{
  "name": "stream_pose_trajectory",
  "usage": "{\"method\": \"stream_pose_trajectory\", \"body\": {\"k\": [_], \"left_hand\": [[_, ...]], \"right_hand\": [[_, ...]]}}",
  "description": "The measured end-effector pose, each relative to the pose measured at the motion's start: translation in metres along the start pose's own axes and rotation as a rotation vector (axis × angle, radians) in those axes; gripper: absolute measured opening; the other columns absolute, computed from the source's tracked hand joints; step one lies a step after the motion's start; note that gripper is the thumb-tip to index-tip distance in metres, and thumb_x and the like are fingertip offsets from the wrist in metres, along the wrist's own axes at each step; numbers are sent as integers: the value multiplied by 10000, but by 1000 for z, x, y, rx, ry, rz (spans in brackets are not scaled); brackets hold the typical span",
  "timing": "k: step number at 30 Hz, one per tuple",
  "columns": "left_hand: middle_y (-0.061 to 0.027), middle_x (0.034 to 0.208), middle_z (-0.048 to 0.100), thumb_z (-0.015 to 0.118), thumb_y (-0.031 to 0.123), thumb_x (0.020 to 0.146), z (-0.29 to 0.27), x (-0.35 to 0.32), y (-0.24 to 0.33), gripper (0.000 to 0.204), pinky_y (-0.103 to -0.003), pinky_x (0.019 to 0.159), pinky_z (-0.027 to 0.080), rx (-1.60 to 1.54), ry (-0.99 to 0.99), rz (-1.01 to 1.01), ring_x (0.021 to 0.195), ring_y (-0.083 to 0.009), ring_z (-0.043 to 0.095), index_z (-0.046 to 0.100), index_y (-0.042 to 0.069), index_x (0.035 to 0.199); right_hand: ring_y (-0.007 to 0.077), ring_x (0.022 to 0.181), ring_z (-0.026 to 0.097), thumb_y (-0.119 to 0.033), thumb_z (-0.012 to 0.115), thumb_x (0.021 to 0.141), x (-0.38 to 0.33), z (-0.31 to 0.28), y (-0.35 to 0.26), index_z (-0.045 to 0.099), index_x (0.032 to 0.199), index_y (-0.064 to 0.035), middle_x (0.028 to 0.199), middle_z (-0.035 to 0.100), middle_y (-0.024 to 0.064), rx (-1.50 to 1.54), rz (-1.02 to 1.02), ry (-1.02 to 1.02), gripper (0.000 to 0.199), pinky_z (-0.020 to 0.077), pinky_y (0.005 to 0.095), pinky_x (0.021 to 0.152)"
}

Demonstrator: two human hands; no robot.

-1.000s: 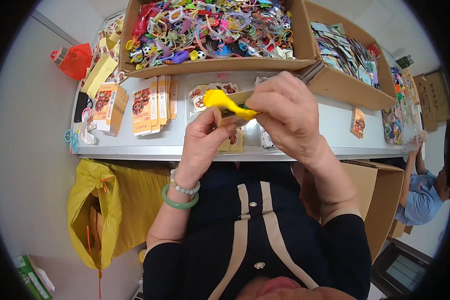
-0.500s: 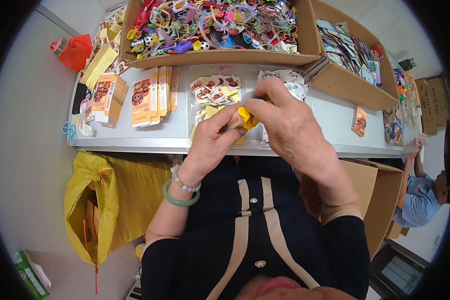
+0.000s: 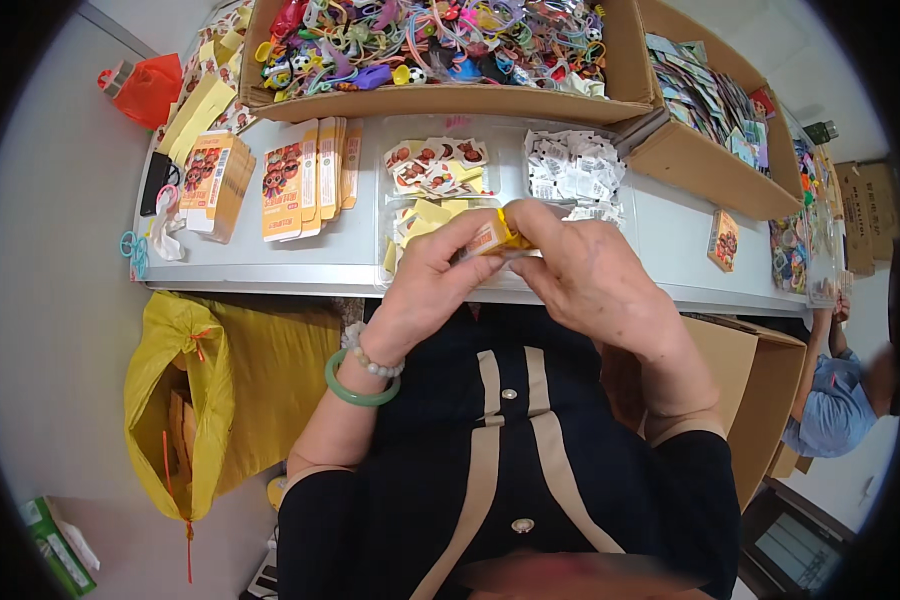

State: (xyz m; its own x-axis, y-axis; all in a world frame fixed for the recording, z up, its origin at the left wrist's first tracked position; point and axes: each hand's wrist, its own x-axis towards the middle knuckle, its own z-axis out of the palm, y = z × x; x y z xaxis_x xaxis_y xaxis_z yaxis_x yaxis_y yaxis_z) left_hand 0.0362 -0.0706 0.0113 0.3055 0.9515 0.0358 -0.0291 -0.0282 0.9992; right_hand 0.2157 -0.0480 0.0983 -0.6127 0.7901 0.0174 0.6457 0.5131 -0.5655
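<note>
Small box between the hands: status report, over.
Left hand gripping the small box. Right hand at its end, by a yellow piece; grip unclear. Fingers partly hide both; no other obstruction seen.

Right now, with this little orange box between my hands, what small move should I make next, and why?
Probably ease the yellow piece further into the small orange box with your right hand: yellow shows at the box's end by those fingers, while your left hand grips the other end.

lettering marks the orange boxes [image 3: 286,190] and the brown carton [image 3: 859,212].
</note>
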Motion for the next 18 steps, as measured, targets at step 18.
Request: {"method": "stream_pose_trajectory", "body": {"k": [18], "left_hand": [[-27, 950, 617, 618, 33, 818, -3, 15, 8, 356, -233, 772, 451, -68, 32, -85, 858, -79, 545, 548, -7, 1164]], "right_hand": [[301, 647, 601, -19, 572, 716, 7, -17, 3, 568, 909, -36, 848, 599, 90, -237, -196, 134, 194, 484, 386, 564]]}}
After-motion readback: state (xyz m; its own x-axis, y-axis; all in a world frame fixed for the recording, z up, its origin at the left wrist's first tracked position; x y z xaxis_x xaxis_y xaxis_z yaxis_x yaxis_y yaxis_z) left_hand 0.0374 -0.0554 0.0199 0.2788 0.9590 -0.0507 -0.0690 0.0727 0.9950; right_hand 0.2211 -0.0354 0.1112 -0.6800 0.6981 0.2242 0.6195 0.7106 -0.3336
